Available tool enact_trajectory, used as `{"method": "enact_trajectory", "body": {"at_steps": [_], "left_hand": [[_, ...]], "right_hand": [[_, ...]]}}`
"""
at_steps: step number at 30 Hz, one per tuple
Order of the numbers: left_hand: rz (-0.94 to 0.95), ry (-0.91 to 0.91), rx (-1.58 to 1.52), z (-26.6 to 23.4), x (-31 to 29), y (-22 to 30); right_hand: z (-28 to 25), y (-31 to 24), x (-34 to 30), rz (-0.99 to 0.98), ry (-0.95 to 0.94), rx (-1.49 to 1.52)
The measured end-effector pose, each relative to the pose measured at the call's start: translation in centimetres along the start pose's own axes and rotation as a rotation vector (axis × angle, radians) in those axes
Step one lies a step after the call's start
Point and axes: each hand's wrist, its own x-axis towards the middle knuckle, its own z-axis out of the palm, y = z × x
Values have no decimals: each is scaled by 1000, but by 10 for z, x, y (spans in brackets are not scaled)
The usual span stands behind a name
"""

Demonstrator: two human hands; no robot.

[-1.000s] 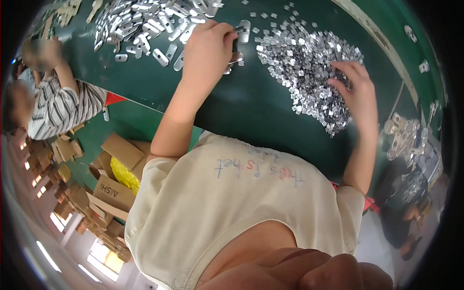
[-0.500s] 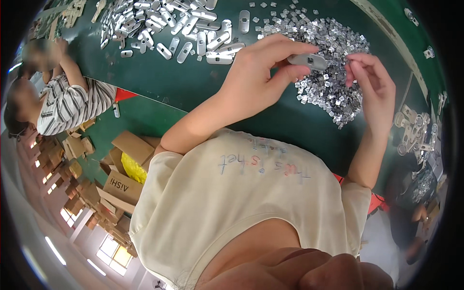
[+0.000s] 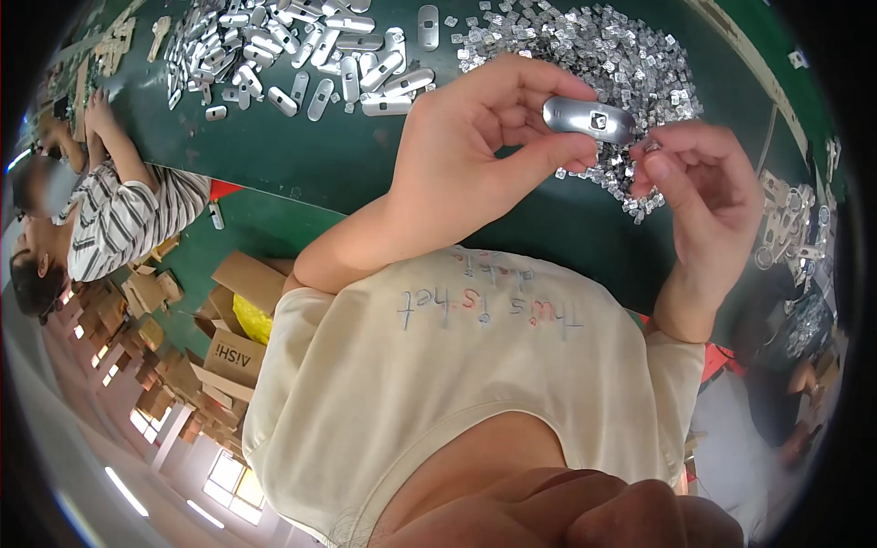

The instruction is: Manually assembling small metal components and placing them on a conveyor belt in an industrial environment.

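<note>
Between its thumb and fingers, my left hand (image 3: 498, 137) grips one end of a silver metal plate (image 3: 571, 118), oblong with rounded ends and a small square hole. Close to the plate's other end, my right hand (image 3: 703, 169) pinches a small shiny square piece (image 3: 651, 146), mostly covered by the fingertips. The piece and the plate are apart. Beneath and beyond both hands spreads a heap of small clear and silvery square pieces (image 3: 585, 46). Left of it lies a pile of similar silver oblong plates (image 3: 311, 46).
Both piles lie on a dark green table (image 3: 292, 155). At the right lie several flat metal parts with rings (image 3: 790, 219). A co-worker in a striped shirt (image 3: 137, 224) sits at the left. Open cardboard boxes (image 3: 233, 352) stand on the floor, one holding yellow plastic (image 3: 252, 318).
My right hand has come down slightly and now shows a small piece at its fingertips. My left hand has tipped the plate so its face shows more. The whole view has shifted a little.
</note>
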Motion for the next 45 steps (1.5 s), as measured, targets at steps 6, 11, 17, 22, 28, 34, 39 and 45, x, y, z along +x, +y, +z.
{"method": "enact_trajectory", "body": {"at_steps": [6, 11, 17, 22, 28, 34, 39, 45], "left_hand": [[45, 6, 53, 6, -3, -7], [62, -24, 52, 9, -7, -6], [77, -36, 32, 8, -7, -10], [66, -57, 42, 1, 2, -11], [-55, 109, -31, -16, 2, -17], [-59, 96, 22, -19, 1, -18], [-64, 127, 104, -28, -7, -26], [-18, 132, 131, -29, -9, -20]], "right_hand": [[9, 22, 1, -729, 97, -793], [5, 19, -3, -947, 5, -1088], [7, 22, -7, -1077, -33, -1332], [0, 6, 4, -824, -135, -1088], [-80, 13, 123, -402, 245, -827], [-308, 17, 273, -229, 474, -1762], [-222, 7, 304, 231, 491, -1761], [-196, 24, 263, -354, 595, -1442]]}}
